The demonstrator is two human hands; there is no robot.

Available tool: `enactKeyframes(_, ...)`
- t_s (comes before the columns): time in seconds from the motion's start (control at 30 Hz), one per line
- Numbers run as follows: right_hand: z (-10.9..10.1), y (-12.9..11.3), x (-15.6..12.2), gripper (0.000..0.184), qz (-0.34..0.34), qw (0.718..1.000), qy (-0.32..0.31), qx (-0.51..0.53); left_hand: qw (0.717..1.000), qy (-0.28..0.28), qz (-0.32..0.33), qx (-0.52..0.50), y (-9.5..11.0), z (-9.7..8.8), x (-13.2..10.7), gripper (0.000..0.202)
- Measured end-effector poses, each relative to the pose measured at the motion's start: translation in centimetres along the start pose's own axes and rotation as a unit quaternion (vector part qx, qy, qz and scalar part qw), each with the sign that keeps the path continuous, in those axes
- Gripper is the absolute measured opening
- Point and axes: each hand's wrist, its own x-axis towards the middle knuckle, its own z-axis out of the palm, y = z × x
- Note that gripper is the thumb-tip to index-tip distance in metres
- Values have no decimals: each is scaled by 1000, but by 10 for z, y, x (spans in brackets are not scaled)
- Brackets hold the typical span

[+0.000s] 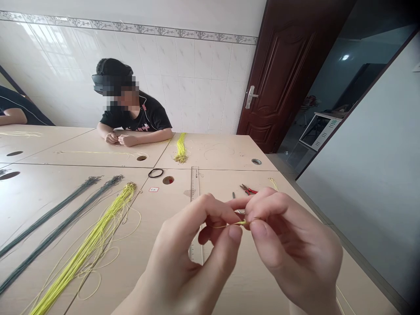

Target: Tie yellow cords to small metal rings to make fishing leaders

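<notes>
Close in front of me, my left hand (200, 249) and my right hand (285, 240) nearly meet at the fingertips. Between them runs a thin yellow cord (242, 222) with a small knotted or looped bit. My left thumb and forefinger pinch one side of it; my right thumb and fingers close on the other side. What lies inside the right fingertips is hidden. Behind my hands a clear ruler (194, 179) lies on the table, and red-handled pliers (248, 189) show just beyond my right fingers. A slim dark tool (233, 196) is partly covered.
Left on the table (170, 210) lie a yellow cord bundle (95, 245) and two grey-green bundles (65, 227). A black ring (155, 173) is near a cable hole (168, 180). Across sit a person (138, 113) and another yellow bundle (181, 148). A brown door (288, 65) stands behind.
</notes>
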Motion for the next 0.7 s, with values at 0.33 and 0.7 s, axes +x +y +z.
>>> enactKeyframes(0.33,0,-2,-5,22,-37,999,-11,19,1000,23,-5,16,3,-1,-1,14)
enactKeyframes(0.7,1,-5,-2,27,-65,998,18,-10,998,53,30,-33,0,4,-1,16)
